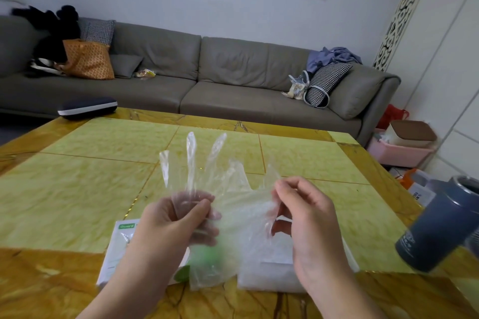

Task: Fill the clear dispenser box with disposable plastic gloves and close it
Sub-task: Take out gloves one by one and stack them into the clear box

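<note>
Clear plastic glove point(207, 176) pinched between both hands, left point(178, 220) and right point(303, 212), above green-labelled "Guard" packet point(121, 243).

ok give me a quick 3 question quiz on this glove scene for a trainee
1. True or false: both hands hold the same clear plastic glove above the table.
2. Where does the dark blue tumbler stand?
A. at the table's right edge
B. on the sofa
C. under the left hand
3. Fill in: the glove's fingers point ____ from the person, toward the sofa.

Key
1. True: the left hand grips its left side and the right hand pinches its right side.
2. A
3. away
</note>
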Demonstrator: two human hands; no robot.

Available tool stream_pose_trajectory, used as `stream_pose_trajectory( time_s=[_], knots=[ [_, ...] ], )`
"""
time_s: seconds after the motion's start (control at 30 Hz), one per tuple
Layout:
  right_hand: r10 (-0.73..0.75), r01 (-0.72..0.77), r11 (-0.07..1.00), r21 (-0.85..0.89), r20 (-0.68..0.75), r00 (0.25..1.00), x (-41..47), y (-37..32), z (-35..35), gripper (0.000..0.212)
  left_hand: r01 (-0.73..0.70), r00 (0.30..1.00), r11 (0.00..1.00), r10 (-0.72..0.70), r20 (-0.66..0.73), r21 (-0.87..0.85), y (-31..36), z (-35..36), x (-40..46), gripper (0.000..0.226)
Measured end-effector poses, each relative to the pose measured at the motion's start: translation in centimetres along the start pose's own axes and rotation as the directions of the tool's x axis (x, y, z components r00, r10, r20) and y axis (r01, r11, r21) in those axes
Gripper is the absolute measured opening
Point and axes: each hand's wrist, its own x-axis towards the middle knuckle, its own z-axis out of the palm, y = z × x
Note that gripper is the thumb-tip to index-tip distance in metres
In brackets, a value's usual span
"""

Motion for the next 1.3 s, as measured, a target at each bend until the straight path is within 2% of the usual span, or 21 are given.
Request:
stream_pose_trajectory(
  time_s=[0.07,0.2,0.27,0.37,0.43,0.53,0.6,0.63,0.7,0.73,0.77,0.8,0.83,0.87,0.9,0.93,1.0,1.1,1.17,1.23,1.3],
  knots=[
    [0.030,-0.029,0.999,0.037,-0.021,0.999,0.3,0.2,-0.2,0.026,-0.038,0.999,0.999,0.037,0.034,0.031,0.0,0.0,-0.1,0.011],
    [0.137,-0.140,0.990,0.029,0.090,0.987,0.2,0.2,0.0,0.034,-0.099,0.993,0.994,0.095,0.072,0.055,0.0,0.3,-0.4,0.013],
    [0.078,-0.077,0.997,-0.017,0.023,0.997,0.1,0.0,-0.2,0.031,-0.115,0.990,0.990,0.108,0.094,0.080,0.1,0.4,-0.4,0.013],
    [0.044,-0.044,0.999,0.004,-0.080,0.996,0.2,-0.3,-0.6,0.047,-0.139,0.986,0.987,0.130,0.104,0.083,0.2,0.5,-0.6,0.012],
    [0.133,-0.131,0.988,0.086,-0.007,0.991,0.2,-0.2,-0.8,0.051,-0.154,0.986,0.987,0.151,0.066,0.054,0.2,0.7,-0.7,0.013],
    [0.238,-0.269,0.959,0.091,0.260,0.936,-0.2,-0.1,-0.6,0.044,-0.170,0.985,0.985,0.170,-0.009,-0.022,0.3,1.1,-0.7,0.015],
    [0.198,-0.207,0.978,0.003,0.282,0.939,-0.5,-0.3,-0.7,0.020,-0.179,0.984,0.983,0.178,-0.009,-0.039,0.5,1.6,-0.7,0.017],
    [0.154,-0.150,0.988,-0.037,0.226,0.962,-0.5,-0.6,-0.9,0.010,-0.175,0.984,0.984,0.175,-0.002,-0.039,0.5,1.8,-0.7,0.018],
    [-0.013,0.022,0.986,-0.163,0.058,0.998,0.0,-1.4,-1.9,0.006,-0.148,0.989,0.988,0.148,-0.004,-0.043,0.6,2.1,-0.4,0.020],
    [-0.180,0.169,0.953,-0.251,-0.019,0.984,0.3,-2.1,-2.9,0.007,-0.135,0.991,0.990,0.135,-0.012,-0.040,0.5,2.2,-0.2,0.021],
    [-0.405,0.367,0.859,-0.357,-0.036,0.914,0.5,-3.1,-3.9,0.007,-0.129,0.992,0.991,0.128,-0.022,-0.027,0.5,2.2,0.0,0.020],
    [-0.619,0.553,0.680,-0.482,0.029,0.785,0.8,-3.9,-5.1,0.008,-0.127,0.992,0.992,0.127,-0.029,-0.010,0.5,2.3,0.1,0.019],
    [-0.753,0.670,0.456,-0.586,0.149,0.642,0.9,-4.3,-6.1,0.010,-0.129,0.991,0.992,0.129,-0.036,0.003,0.4,2.3,0.2,0.018],
    [-0.797,0.723,0.263,-0.639,0.278,0.536,1.2,-4.2,-7.2,0.013,-0.135,0.990,0.991,0.135,-0.043,0.011,0.4,2.5,0.3,0.016],
    [-0.767,0.732,0.149,-0.665,0.390,0.510,1.5,-3.7,-8.0,0.018,-0.143,0.988,0.989,0.144,-0.054,0.025,0.3,2.5,0.3,0.015],
    [-0.686,0.720,0.108,-0.686,0.473,0.554,2.0,-2.8,-8.8,0.025,-0.155,0.985,0.987,0.158,-0.062,0.051,0.1,2.6,0.4,0.014],
    [-0.432,0.659,0.124,-0.742,0.558,0.709,2.4,-1.2,-9.3,0.033,-0.193,0.977,0.973,0.203,-0.067,0.129,-0.3,2.8,0.5,0.016],
    [-0.156,0.562,0.187,-0.805,0.541,0.827,2.7,0.1,-9.8,0.032,-0.308,0.942,0.908,0.334,-0.046,0.285,-0.6,3.0,0.1,0.026],
    [-0.060,0.494,0.189,-0.849,0.492,0.869,3.0,0.1,-10.3,0.032,-0.463,0.868,0.779,0.496,0.036,0.423,0.0,3.9,-0.9,0.026],
    [0.051,0.432,0.214,-0.876,0.452,0.891,3.2,0.2,-10.5,0.032,-0.635,0.742,0.577,0.640,0.198,0.514,1.1,5.5,-1.7,0.018],
    [0.135,0.400,0.262,-0.878,0.444,0.886,3.1,0.4,-10.4,0.033,-0.744,0.638,0.395,0.659,0.398,0.539,1.7,7.7,-1.3,0.018]
  ],
)
